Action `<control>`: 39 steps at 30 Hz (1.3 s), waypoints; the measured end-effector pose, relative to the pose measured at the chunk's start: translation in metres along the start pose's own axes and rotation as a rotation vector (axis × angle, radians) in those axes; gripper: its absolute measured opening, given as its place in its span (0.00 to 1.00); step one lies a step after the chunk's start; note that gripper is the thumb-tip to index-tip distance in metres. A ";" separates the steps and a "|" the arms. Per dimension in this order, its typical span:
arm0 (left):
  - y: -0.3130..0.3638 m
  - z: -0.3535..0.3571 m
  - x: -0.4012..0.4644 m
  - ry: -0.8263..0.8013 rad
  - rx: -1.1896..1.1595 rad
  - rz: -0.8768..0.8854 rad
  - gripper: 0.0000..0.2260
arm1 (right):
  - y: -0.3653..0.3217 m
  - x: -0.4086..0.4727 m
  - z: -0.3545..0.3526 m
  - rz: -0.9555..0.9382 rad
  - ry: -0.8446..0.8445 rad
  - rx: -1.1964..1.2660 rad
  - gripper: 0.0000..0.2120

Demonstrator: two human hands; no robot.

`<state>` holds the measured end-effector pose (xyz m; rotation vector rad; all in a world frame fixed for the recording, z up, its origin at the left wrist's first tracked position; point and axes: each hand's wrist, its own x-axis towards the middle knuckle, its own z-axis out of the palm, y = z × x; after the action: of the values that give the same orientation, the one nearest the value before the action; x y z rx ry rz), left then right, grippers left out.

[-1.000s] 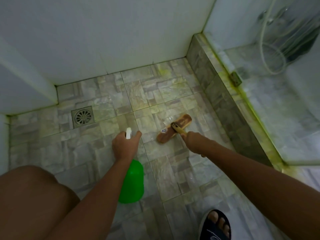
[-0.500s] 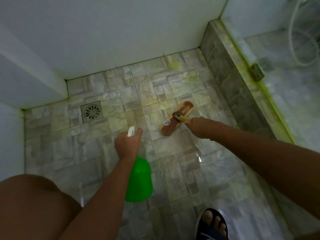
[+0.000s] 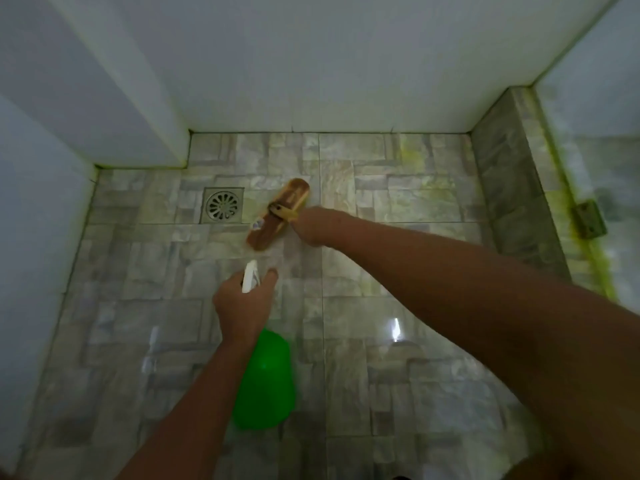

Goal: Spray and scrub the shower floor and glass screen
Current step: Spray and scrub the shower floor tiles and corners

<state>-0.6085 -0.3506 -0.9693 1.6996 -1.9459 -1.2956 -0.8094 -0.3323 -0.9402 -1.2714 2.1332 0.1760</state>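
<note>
Head view: tiled floor [image 3: 381, 358] was grey-beige stone pattern, glossy, with bright glints at near centre; yellow-green staining showed along the far right. Left hand [image 3: 242, 306] was clenched round the neck of a green spray bottle [image 3: 265, 382], white nozzle [image 3: 250, 276] pointing far, bottle body hanging near of the hand above the floor. Right hand [image 3: 313, 225] gripped the yellow handle of a brown wooden brush [image 3: 278, 214]. Brush lay flat on the floor, long axis tilted far-right to near-left, just right of the square metal drain [image 3: 222, 205]. Raised tiled kerb [image 3: 512, 188] ran along the right; glass screen [image 3: 602, 140] stood on it, green-stained at its base, with a metal hinge [image 3: 590, 218].
</note>
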 end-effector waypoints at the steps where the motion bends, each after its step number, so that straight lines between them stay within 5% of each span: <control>1: 0.000 -0.003 -0.001 0.014 -0.020 -0.001 0.20 | -0.009 0.010 -0.007 0.007 0.010 0.013 0.16; 7: 0.005 -0.001 -0.009 0.013 -0.070 0.027 0.20 | 0.008 -0.041 -0.002 0.060 -0.044 0.053 0.16; 20: 0.068 0.066 -0.009 -0.265 0.034 0.304 0.21 | 0.191 -0.166 0.055 0.351 -0.158 -0.036 0.20; 24: 0.087 0.095 -0.005 -0.325 0.066 0.378 0.20 | 0.213 -0.193 0.064 0.379 -0.130 0.071 0.34; 31: 0.106 0.121 0.002 -0.336 0.126 0.433 0.23 | 0.234 -0.187 0.059 0.533 -0.132 0.110 0.26; 36: 0.118 0.135 0.023 -0.335 0.105 0.397 0.23 | 0.252 -0.169 0.045 0.404 -0.128 0.085 0.42; 39: 0.126 0.145 0.037 -0.336 0.106 0.399 0.24 | 0.262 -0.154 0.030 0.375 -0.138 0.048 0.39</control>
<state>-0.8030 -0.3279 -0.9716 1.0963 -2.4224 -1.4053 -0.9627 -0.0685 -0.9268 -0.7975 2.2214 0.3577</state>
